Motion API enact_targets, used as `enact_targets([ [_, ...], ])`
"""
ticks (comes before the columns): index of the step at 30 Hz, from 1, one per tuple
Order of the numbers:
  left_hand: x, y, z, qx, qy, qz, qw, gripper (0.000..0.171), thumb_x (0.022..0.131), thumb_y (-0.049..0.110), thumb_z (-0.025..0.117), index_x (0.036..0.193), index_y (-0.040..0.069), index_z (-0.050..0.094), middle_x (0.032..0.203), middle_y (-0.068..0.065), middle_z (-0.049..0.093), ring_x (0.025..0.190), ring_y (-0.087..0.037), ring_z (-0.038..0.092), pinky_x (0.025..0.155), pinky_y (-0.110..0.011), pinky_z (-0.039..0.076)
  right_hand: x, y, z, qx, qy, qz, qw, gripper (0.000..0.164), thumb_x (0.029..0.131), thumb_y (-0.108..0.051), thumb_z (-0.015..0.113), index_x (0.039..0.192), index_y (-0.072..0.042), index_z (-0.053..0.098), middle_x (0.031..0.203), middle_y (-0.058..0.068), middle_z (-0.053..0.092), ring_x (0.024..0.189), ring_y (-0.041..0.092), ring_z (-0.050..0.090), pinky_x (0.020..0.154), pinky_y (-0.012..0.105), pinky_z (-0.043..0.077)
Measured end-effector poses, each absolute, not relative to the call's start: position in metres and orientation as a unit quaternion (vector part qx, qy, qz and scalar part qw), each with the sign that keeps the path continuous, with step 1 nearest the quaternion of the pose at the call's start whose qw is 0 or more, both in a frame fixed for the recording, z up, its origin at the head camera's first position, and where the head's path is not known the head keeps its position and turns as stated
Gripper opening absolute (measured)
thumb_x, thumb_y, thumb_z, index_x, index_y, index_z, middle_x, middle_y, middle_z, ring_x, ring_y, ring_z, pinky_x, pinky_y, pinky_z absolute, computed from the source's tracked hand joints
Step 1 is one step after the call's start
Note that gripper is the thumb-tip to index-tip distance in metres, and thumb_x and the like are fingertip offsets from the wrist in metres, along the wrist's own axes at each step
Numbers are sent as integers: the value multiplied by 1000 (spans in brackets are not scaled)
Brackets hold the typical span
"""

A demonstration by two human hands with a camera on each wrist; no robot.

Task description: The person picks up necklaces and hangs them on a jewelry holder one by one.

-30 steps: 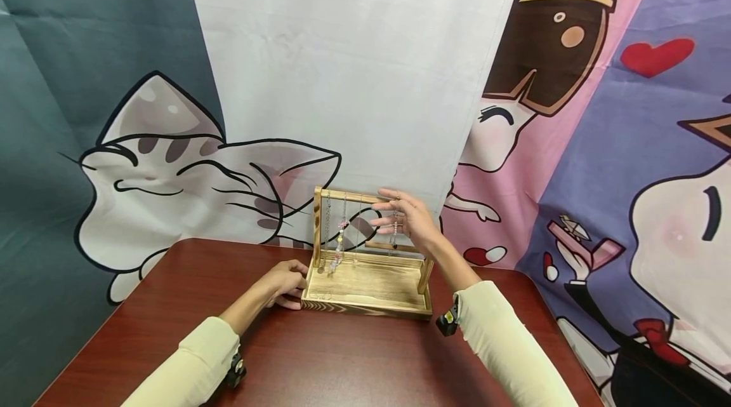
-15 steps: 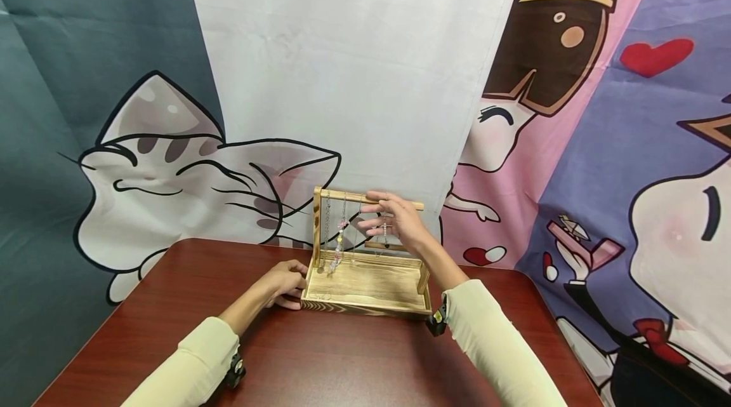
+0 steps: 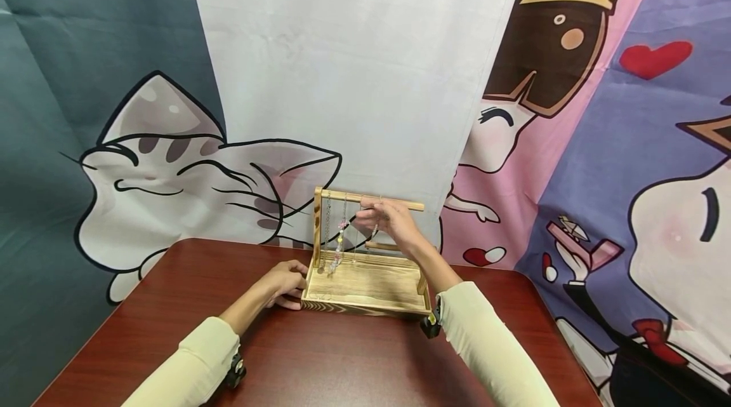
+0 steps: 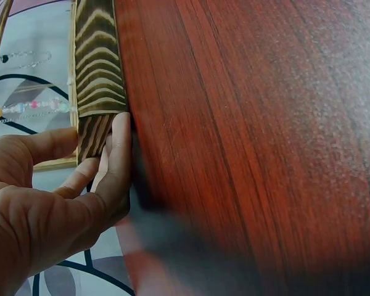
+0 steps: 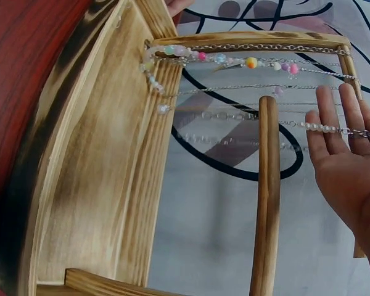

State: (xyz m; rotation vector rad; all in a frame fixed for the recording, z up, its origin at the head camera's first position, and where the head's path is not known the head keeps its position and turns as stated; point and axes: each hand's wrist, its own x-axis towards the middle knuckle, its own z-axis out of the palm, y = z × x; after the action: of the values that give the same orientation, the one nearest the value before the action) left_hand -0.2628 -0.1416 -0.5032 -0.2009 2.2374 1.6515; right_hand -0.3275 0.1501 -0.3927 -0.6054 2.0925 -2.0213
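Note:
A wooden jewelry stand [image 3: 365, 277] has a tray base and an upper rod [image 3: 400, 204] hung with several chains. My left hand [image 3: 285, 283] grips its left end; in the left wrist view the thumb lies on the inner side and fingers [image 4: 120, 148] outside. My right hand [image 3: 394, 224] is raised just below the upper rod, fingers nearly straight. Across the palm side of those fingers runs a white-beaded necklace [image 5: 320, 127], touching them. To its left hang a colorful beaded necklace [image 3: 339, 239] and plain silver chains [image 3: 327, 223].
A shorter lower rod [image 3: 384, 246] extends behind the tray. Small hoops [image 3: 322, 297] lie at the tray's front left. The reddish wooden table [image 3: 342, 362] meets a printed cloth backdrop [image 3: 365, 77] behind the stand.
My right hand has moved left along the upper rod, and the white-beaded necklace has shifted left with it. My left hand and the stand have stayed in place.

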Motion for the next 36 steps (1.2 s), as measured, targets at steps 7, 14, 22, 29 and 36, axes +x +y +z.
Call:
enact_targets([
  [7,-263,-142,-504,-69,790,583,175,46,98,1,67,144,-1,60,118,-23,73,96,-27,76,67,-38,74,-323,151,-398,-194,752,-627,62,45,119,-20,44,149,6,65,140,25,77,136,42,74,128,55,55],
  [14,-263,-142,-504,-72,789,584,177,47,97,0,67,144,-1,60,119,-24,72,97,-28,75,67,-38,73,-321,153,-403,-198,807,-556,29,43,119,-17,44,144,8,68,138,30,76,135,44,73,127,55,55],
  [22,-263,-142,-503,-74,790,583,177,45,98,0,67,142,-1,61,119,-23,73,96,-27,76,67,-38,73,-317,159,-409,-169,877,-449,-12,48,119,-31,47,152,-2,68,144,18,76,134,38,73,120,58,58],
  [29,-263,-143,-503,-71,790,582,177,44,98,0,67,142,0,61,117,-22,76,95,-26,77,67,-39,74,-309,163,-414,-148,889,-431,-50,47,117,-31,52,153,-8,69,147,14,76,133,33,73,113,58,61],
  [36,-264,-143,-504,-70,788,585,179,43,100,0,66,142,-2,60,116,-23,76,94,-26,77,67,-39,74,-299,164,-422,-127,875,-457,-93,41,114,-29,57,146,-10,74,136,8,81,124,28,76,100,51,63],
])
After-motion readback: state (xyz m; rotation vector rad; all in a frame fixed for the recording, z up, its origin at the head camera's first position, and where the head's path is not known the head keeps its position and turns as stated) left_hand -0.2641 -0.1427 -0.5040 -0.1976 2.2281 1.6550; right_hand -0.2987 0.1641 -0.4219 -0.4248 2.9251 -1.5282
